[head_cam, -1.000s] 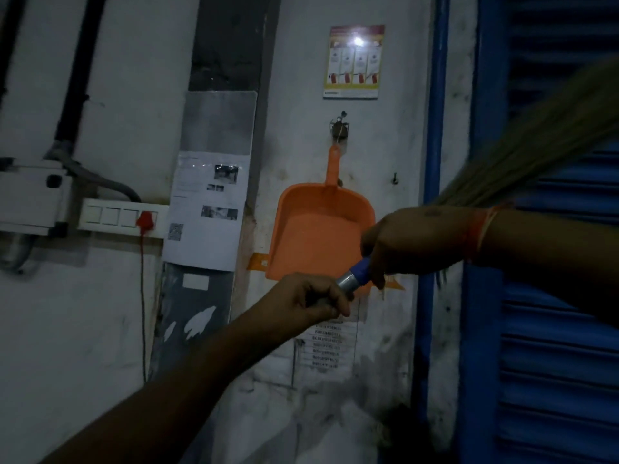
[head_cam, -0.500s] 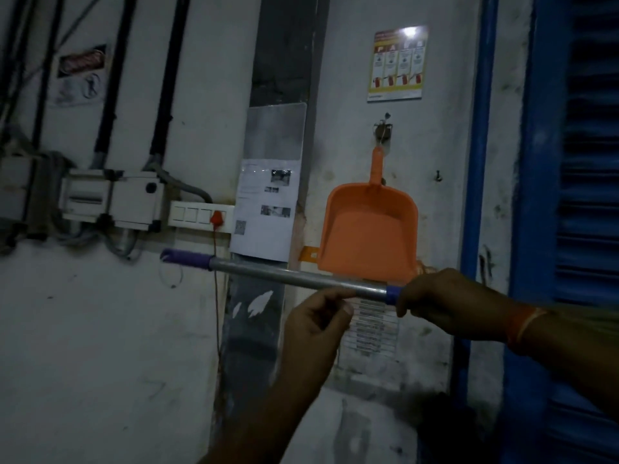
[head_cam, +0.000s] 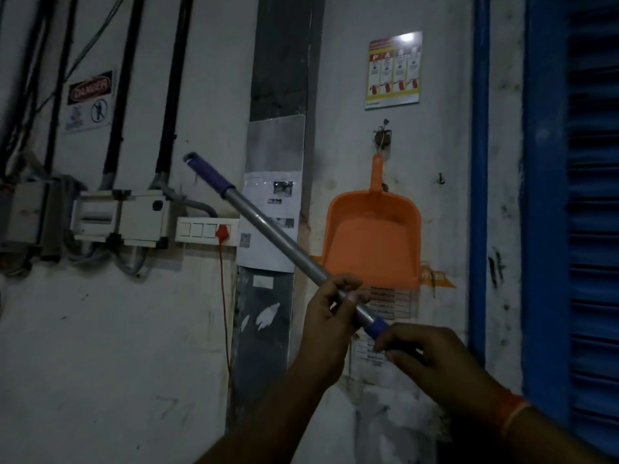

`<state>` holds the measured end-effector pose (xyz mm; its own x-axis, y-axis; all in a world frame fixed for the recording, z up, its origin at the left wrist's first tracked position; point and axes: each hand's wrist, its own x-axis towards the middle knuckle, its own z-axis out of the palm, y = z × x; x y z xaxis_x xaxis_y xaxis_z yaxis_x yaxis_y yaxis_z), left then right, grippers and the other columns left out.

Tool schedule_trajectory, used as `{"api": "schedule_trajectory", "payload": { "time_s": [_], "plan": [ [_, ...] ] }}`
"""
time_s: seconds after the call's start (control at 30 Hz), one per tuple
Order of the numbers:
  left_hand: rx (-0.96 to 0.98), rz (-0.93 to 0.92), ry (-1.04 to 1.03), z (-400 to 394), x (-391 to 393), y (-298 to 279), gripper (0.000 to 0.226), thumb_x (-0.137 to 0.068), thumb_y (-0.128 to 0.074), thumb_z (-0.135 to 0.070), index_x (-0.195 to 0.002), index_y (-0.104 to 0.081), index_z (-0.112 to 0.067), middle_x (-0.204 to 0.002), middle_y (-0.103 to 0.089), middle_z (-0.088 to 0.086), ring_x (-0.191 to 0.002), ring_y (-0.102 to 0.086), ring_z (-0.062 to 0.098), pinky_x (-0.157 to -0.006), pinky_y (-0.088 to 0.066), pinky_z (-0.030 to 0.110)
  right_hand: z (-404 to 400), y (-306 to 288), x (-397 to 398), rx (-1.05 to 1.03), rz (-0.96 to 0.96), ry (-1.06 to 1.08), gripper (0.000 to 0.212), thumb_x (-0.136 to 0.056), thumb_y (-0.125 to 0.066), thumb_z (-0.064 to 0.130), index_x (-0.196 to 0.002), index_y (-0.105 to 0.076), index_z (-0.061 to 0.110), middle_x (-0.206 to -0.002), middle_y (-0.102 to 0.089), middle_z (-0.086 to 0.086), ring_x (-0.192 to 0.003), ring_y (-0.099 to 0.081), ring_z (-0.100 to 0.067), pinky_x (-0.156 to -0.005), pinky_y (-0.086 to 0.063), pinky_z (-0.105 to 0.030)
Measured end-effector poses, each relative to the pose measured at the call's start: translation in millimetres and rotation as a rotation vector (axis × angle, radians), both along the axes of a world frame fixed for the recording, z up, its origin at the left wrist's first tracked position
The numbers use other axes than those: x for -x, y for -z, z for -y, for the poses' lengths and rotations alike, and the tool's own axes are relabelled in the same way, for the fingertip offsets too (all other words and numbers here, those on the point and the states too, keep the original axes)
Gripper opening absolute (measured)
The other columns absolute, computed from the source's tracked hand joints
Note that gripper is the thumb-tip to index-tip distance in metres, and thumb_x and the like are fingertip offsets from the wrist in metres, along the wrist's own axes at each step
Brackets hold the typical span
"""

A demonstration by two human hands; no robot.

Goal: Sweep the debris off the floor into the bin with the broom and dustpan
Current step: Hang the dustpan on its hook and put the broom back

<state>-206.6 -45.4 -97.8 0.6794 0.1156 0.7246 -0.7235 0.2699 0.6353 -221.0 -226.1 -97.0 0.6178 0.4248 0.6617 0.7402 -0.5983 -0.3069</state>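
Left hand (head_cam: 330, 308) raised, fingers curled round broom handle (head_cam: 264, 226); right hand (head_cam: 423, 354) lower, gripping its blue collar, orange band at wrist.

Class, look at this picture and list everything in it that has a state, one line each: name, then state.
broom handle: tilted, purple end up-left, held by both hands
left hand: fingers curled round the metal shaft
right hand: grips the blue lower end
dustpan: hanging on the wall by its handle, unused
red plug: plugged into the switch board, cord hanging down
blue shutter: closed
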Motion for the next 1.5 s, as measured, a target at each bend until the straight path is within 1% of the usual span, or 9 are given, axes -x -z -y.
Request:
{"api": "schedule_trajectory", "payload": {
  "time_s": [0.13, 0.23, 0.33, 0.5, 0.73, 0.93, 1.1, 1.3, 1.5],
  "plan": [
    [-0.114, -0.019, 0.010, 0, -5, -4, 0.020, -0.100, -0.048, 0.003, -0.102, -0.064, -0.010, -0.097, -0.067, -0.004, -0.100, -0.064, 0.024, -0.093, -0.057, 0.052, 5, -11, 13, 0.065, -0.050, 0.000, 0.019, -0.082, -0.073, 0.022, -0.086, -0.075, 0.041, -0.092, -0.070, 0.029, -0.088, -0.064, 0.009, -0.071, -0.046, -0.006],
    [-0.228, -0.035, 0.039, 1, -9, -1, 0.020, -0.100, -0.050, 0.001, -0.102, -0.066, -0.011, -0.104, -0.065, 0.006, -0.101, -0.065, 0.025, -0.089, -0.059, 0.047, 15, -42, 21, -0.037, 0.157, 0.053, 0.013, -0.081, -0.076, 0.028, -0.081, -0.074, 0.041, -0.083, -0.071, 0.023, -0.082, -0.065, 0.003, -0.063, -0.043, -0.008],
    [-0.323, -0.061, 0.076, 6, -11, 4, 0.017, -0.101, -0.050, 0.000, -0.104, -0.065, -0.007, -0.104, -0.066, 0.007, -0.098, -0.067, 0.022, -0.085, -0.059, 0.039, 16, -78, 22, -0.065, 0.265, -0.045, 0.019, -0.082, -0.075, 0.028, -0.095, -0.073, 0.041, -0.108, -0.063, 0.020, -0.102, -0.060, 0.000, -0.076, -0.046, -0.017],
    [-0.473, -0.065, 0.135, 19, -6, 13, 0.020, -0.100, -0.049, 0.002, -0.099, -0.066, -0.009, -0.105, -0.065, 0.007, -0.098, -0.066, 0.018, -0.088, -0.057, 0.036, -2, -114, 0, 0.075, 0.148, -0.057, 0.031, -0.083, -0.074, 0.035, -0.110, -0.065, 0.049, -0.139, -0.043, 0.012, -0.129, -0.041, -0.004, -0.097, -0.046, -0.032],
    [-0.660, -0.036, 0.096, 26, -1, 22, 0.025, -0.100, -0.051, -0.001, -0.099, -0.071, -0.016, -0.105, -0.065, -0.001, -0.100, -0.066, 0.016, -0.090, -0.055, 0.033, 1, -105, -25, 0.099, 0.138, -0.044, 0.024, -0.085, -0.073, 0.023, -0.108, -0.072, 0.031, -0.108, -0.068, 0.010, -0.100, -0.064, -0.003, -0.090, -0.056, -0.031],
    [-0.971, -0.016, 0.111, -14, 13, 5, 0.025, -0.096, -0.062, -0.006, -0.107, -0.075, -0.024, -0.138, -0.054, -0.021, -0.133, -0.047, -0.003, -0.108, -0.048, 0.030, 18, -87, -32, -0.052, 0.109, -0.065, 0.015, -0.086, -0.073, 0.020, -0.097, -0.074, 0.030, -0.089, -0.071, 0.018, -0.087, -0.067, 0.003, -0.084, -0.058, -0.026],
    [-0.584, 0.008, -0.050, -54, 21, -58, 0.016, -0.094, -0.064, -0.020, -0.104, -0.073, -0.027, -0.128, -0.064, -0.017, -0.124, -0.058, 0.009, -0.102, -0.051, 0.041, 35, -75, -36, -0.167, -0.007, -0.128, 0.014, -0.086, -0.073, 0.015, -0.094, -0.076, 0.026, -0.085, -0.072, 0.015, -0.083, -0.069, -0.004, -0.079, -0.058, -0.026],
    [-0.690, 0.109, 0.037, 2, 6, -139, 0.029, -0.100, -0.059, -0.021, -0.126, -0.064, -0.034, -0.138, -0.056, -0.009, -0.127, -0.056, 0.015, -0.100, -0.052, 0.039, 21, -70, -32, -0.162, -0.013, -0.193, 0.014, -0.086, -0.073, 0.011, -0.096, -0.076, 0.021, -0.093, -0.074, 0.011, -0.089, -0.069, -0.004, -0.080, -0.057, -0.023],
    [-0.620, 0.095, 0.107, 32, -26, -143, 0.028, -0.102, -0.049, -0.005, -0.119, -0.068, -0.017, -0.128, -0.058, 0.013, -0.110, -0.065, 0.025, -0.088, -0.057, 0.036, 11, -80, -32, -0.125, -0.012, -0.201, 0.015, -0.087, -0.071, 0.014, -0.098, -0.074, 0.024, -0.098, -0.073, 0.007, -0.092, -0.069, -0.011, -0.083, -0.059, -0.038]
  ]
}}
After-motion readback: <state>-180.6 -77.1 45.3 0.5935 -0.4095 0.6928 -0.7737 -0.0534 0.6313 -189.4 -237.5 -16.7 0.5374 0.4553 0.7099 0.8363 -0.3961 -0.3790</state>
